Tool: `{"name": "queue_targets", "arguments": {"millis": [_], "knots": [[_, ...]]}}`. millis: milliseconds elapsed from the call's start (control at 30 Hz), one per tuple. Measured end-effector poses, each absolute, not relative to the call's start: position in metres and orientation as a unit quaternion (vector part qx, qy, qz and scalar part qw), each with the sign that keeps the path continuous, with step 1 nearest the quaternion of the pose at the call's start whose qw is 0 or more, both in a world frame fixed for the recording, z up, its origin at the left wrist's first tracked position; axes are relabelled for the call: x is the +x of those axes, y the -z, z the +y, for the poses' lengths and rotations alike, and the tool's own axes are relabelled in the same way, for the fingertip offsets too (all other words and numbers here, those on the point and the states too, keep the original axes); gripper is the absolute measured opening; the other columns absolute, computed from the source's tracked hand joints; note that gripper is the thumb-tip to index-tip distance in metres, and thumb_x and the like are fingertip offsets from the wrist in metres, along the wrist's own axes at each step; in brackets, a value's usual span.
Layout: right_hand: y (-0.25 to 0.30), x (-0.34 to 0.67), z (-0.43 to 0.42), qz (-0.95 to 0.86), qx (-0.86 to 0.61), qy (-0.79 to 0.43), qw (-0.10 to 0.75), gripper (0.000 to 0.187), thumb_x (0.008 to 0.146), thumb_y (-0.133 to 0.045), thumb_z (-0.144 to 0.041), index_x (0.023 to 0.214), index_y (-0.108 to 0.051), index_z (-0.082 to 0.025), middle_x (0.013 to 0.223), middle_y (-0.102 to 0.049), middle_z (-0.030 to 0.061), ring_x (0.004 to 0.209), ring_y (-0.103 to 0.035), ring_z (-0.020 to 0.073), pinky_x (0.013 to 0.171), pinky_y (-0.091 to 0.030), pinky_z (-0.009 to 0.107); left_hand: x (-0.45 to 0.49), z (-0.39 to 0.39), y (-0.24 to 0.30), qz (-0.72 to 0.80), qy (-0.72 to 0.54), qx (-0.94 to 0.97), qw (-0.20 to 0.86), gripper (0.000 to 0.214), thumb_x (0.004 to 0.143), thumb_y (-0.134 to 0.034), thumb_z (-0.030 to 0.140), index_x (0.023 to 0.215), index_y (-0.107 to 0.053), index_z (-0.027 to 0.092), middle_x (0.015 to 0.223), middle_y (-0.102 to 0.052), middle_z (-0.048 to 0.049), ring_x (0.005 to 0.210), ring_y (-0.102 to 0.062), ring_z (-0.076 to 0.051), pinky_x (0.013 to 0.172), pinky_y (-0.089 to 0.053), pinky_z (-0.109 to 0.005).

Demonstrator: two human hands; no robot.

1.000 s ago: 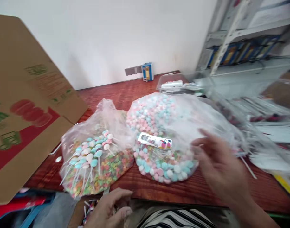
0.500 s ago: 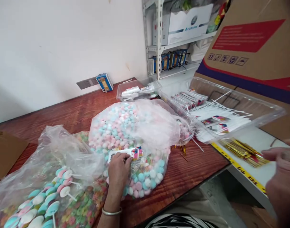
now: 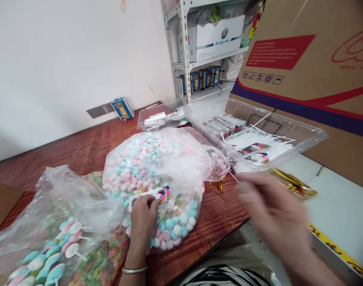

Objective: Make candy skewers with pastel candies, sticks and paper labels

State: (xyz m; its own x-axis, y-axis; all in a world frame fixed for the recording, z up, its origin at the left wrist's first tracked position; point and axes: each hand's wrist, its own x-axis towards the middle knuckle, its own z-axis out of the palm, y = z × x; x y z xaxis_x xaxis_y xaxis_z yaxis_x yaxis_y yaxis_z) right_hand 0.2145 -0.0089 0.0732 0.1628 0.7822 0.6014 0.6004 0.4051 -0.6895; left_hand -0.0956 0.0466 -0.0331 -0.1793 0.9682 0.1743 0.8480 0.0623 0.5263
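Observation:
My left hand (image 3: 143, 216), a metal bangle on its wrist, has its fingers curled over some white printed packets (image 3: 164, 193) with colourful ends. These packets lie on a clear plastic bag (image 3: 181, 224) of pink, blue and white marshmallows. To the right, my right hand (image 3: 273, 210) is smeared by motion over the table's edge; whether it holds anything does not show. A thin white stick (image 3: 233, 177) pokes out just left of its fingers. On the left, marshmallow lollipops (image 3: 52, 258) rest on a clear bag of colourful ring-shaped sweets (image 3: 95, 260).
Behind the right hand stands a clear tray (image 3: 310, 133) with white sticks (image 3: 258, 137) and printed packets. Gold twist ties (image 3: 291, 183) lie on the white surface. A smaller clear tray (image 3: 142, 119) sits farther back. A large cardboard box (image 3: 288, 85) rises at the right.
My right hand has swung left from the gold ties toward the marshmallow bag. The left hand stays on the packets. The whole view has shifted slightly.

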Motion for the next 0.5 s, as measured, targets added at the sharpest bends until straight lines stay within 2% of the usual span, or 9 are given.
{"name": "queue_targets", "arguments": {"millis": [67,100,167,233,333,500], "knots": [[-0.060,0.168,0.020,-0.741,-0.452,-0.247,0.431,0.016,0.091,-0.052,-0.016,0.094,-0.065,-0.025,0.086,-0.067,0.0018,0.079,-0.063,0.0158,0.070,-0.050,0.026,-0.094,0.045,0.034,0.716,-0.297,0.618,0.130,0.016,0.082,-0.056,0.031,0.075,-0.065,0.020,0.081,-0.066,-0.0046,0.080,-0.058,-0.023,0.077,-0.042,-0.035],[-0.050,0.146,0.031,-0.765,-0.428,-0.303,0.374,0.017,0.090,-0.052,-0.014,0.093,-0.065,-0.024,0.087,-0.067,0.0020,0.082,-0.063,0.0164,0.073,-0.049,0.027,-0.093,0.044,0.034,0.715,-0.317,0.608,0.136,0.016,0.082,-0.056,0.030,0.075,-0.065,0.020,0.081,-0.066,-0.0044,0.081,-0.059,-0.022,0.078,-0.042,-0.035],[-0.030,0.109,0.047,-0.773,-0.424,-0.341,0.327,0.021,0.084,-0.053,-0.009,0.098,-0.064,-0.020,0.094,-0.066,0.0058,0.089,-0.062,0.0196,0.078,-0.048,0.030,-0.091,0.040,0.035,0.713,-0.364,0.583,0.138,0.016,0.083,-0.055,0.029,0.075,-0.065,0.020,0.081,-0.066,-0.0040,0.082,-0.059,-0.022,0.079,-0.043,-0.034],[-0.011,0.083,0.058,-0.739,-0.456,-0.378,0.321,0.022,0.082,-0.054,-0.012,0.102,-0.061,-0.016,0.097,-0.065,0.0078,0.081,-0.061,0.0188,0.074,-0.046,0.031,-0.088,0.037,0.035,0.711,-0.409,0.560,0.120,0.016,0.084,-0.056,0.030,0.078,-0.066,0.020,0.080,-0.065,-0.0036,0.080,-0.059,-0.021,0.077,-0.044,-0.033],[0.008,0.061,0.071,-0.661,-0.469,-0.475,0.343,0.022,0.082,-0.058,-0.024,0.103,-0.058,-0.016,0.086,-0.065,0.0038,0.065,-0.057,0.0154,0.063,-0.043,0.028,-0.083,0.032,0.032,0.701,-0.452,0.548,0.066,0.015,0.085,-0.056,0.030,0.078,-0.066,0.021,0.078,-0.064,-0.0035,0.079,-0.058,-0.021,0.074,-0.044,-0.033],[0.017,0.046,0.086,-0.613,-0.450,-0.530,0.375,0.008,0.080,-0.053,-0.022,0.077,-0.058,-0.018,0.068,-0.058,-0.0014,0.063,-0.051,0.0139,0.059,-0.039,0.025,-0.070,0.016,0.018,0.679,-0.503,0.529,0.078,0.009,0.083,-0.061,0.028,0.081,-0.069,0.023,0.086,-0.067,-0.0057,0.089,-0.058,-0.022,0.085,-0.044,-0.036]]}}
